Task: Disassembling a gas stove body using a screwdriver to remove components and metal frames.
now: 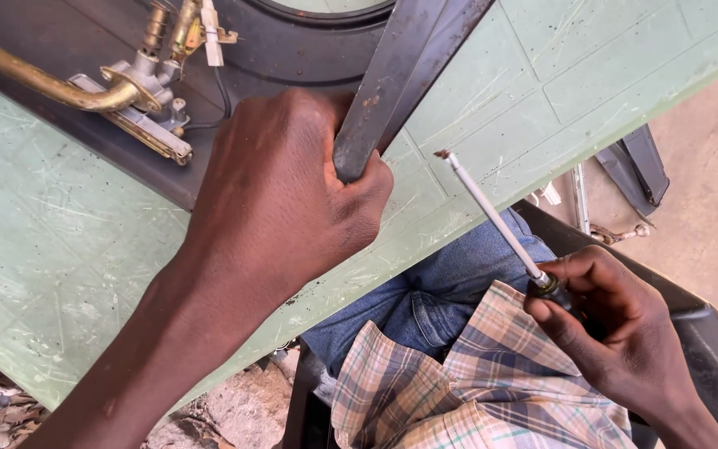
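L hand (280, 195) clamped on dark metal bar (392, 79) | R hand (617, 328) gripping screwdriver (492, 214), tip over green table (608, 75)

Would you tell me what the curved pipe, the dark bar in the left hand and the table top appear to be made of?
Curved pipe: likely brass, a yellow metallic sheen.
Dark bar: probably steel, dull grey with rusty specks, gripped by the left hand.
Table top: seemingly pale green plastic, moulded in squares, heavily scratched.
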